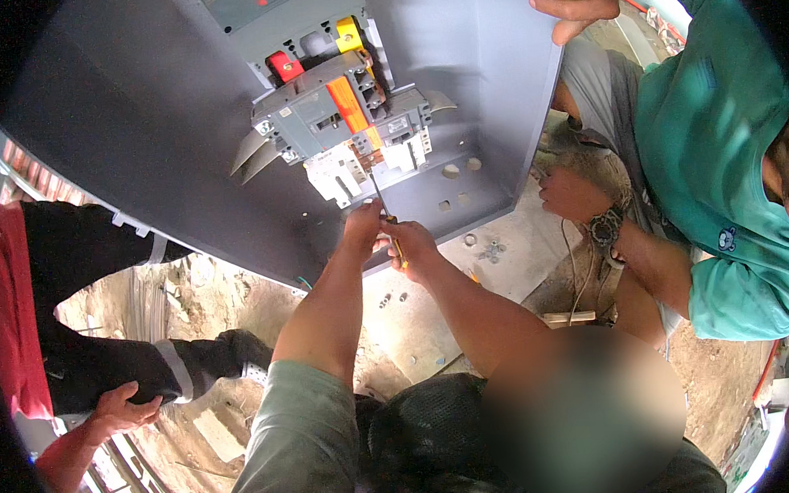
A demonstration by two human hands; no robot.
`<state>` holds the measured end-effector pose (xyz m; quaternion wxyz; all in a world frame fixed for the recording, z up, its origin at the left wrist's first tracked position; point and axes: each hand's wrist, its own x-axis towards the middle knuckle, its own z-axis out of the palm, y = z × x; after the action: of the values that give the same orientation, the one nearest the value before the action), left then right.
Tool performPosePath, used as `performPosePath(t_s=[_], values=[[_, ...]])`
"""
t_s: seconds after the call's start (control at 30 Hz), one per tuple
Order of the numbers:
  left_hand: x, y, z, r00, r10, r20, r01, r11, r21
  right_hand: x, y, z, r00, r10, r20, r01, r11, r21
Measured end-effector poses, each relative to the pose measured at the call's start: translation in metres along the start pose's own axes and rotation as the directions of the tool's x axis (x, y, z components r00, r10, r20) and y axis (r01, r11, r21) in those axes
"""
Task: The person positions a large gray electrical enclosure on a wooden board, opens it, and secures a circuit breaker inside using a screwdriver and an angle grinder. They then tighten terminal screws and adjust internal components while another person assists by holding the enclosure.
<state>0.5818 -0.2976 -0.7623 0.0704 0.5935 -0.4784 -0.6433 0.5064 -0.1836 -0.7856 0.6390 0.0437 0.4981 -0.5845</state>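
Observation:
My right hand (415,244) is closed round the yellow and dark handle of a screwdriver (380,194). Its thin shaft points up and away, with the tip at the lower terminals beside a white circuit breaker (341,172). Close against the shaft, my left hand (362,228) is pinched, its fingertips seeming to steady the screwdriver. Above the tip sits a larger grey circuit breaker (316,112) with an orange strip. A second small breaker block (404,139) is mounted to the right. All are fixed inside a grey metal enclosure (478,55).
Red (287,66) and yellow (348,35) terminal covers stand beyond the breakers. A person in a teal top (720,167) crouches right, one hand (582,0) on the enclosure's edge. Another person's dark-trousered leg (133,367) is at left. Small metal fittings (491,250) lie on a board (520,267).

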Motion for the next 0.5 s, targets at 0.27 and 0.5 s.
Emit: performPosePath(t_s=[0.27,0.5], values=[[-0.103,0.033,-0.088,0.944,0.013,0.329,-0.250,0.678,0.691,-0.003,0.004,0.002,0.996,0.034,0.081,-0.040,0.997,0.067],[-0.219,0.067,-0.079,0.902,0.341,0.266,-0.430,0.771,0.470,0.016,0.007,-0.016,0.983,-0.177,-0.040,0.176,0.984,-0.017]])
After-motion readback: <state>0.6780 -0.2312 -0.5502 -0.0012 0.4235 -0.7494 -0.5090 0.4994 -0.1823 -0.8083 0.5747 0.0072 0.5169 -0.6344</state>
